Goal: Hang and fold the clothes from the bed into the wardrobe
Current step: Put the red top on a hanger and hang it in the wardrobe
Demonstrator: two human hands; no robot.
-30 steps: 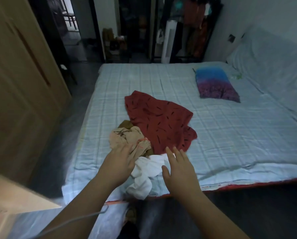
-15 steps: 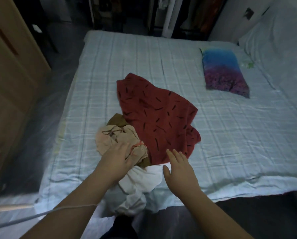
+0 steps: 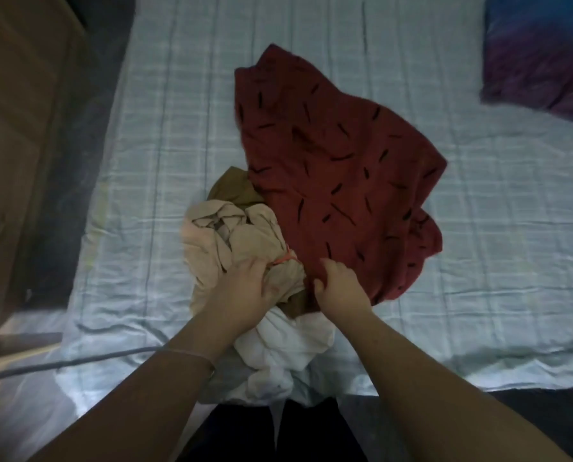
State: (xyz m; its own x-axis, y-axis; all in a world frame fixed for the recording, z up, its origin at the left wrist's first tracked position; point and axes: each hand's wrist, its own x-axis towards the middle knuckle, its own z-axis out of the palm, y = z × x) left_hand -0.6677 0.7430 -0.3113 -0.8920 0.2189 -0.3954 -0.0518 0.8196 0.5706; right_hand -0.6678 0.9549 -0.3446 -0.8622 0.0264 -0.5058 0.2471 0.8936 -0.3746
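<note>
Red first: locate the red garment (image 3: pixel 338 175) with black flecks, spread flat on the bed (image 3: pixel 165 128) from centre toward 1 o'clock. Find the beige garment (image 3: pixel 225 241) bunched just beside it at 9 o'clock, touching an olive garment (image 3: pixel 231 188) at 12 o'clock of the bunch and overlapping a white garment (image 3: pixel 288 348) heaped at 6 o'clock on the bed's near edge. Note the left hand (image 3: pixel 245 291): fingers curled into the beige bunch beside an orange-pink trim (image 3: pixel 285 260), gripping it, probably to lift one item clear of the heap. Note the right hand (image 3: pixel 338 288): fingers and thumb closed on the red garment's near hem, judged as holding that layer aside so the beige piece separates cleanly. Expect tangling; pull slowly and watch for the olive and white pieces dragging along. Treat sorting as barely begun, with all four items on the bed, none hung or folded. Look for the wooden panel (image 3: pixel 18 128) at 9 o'clock, likely the wardrobe.
</note>
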